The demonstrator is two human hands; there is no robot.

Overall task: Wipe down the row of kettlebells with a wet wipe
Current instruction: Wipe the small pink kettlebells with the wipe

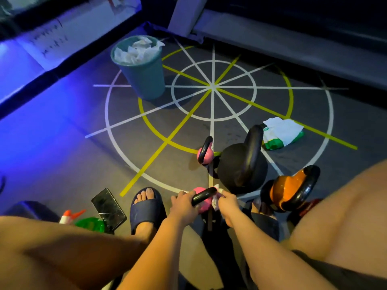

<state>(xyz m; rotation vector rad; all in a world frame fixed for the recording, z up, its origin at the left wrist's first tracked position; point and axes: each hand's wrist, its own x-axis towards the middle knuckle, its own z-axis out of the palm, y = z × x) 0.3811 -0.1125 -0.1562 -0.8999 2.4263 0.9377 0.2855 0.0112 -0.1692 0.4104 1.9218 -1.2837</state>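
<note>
Fingers [227, 197] pinch one wipe [215, 203]; two pink kettlebells [201, 207] [206, 156], one black kettlebell [236, 164]

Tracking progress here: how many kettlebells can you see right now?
4: near pink kettlebell gripped by the left hand; far pink kettlebell beyond it; black kettlebell in the middle; orange kettlebell at right. The dark red shape beside it may be a fifth.

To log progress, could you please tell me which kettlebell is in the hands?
The nearer pink kettlebell: the left hand grips its black handle, the right hand holds a wipe against it.
</note>
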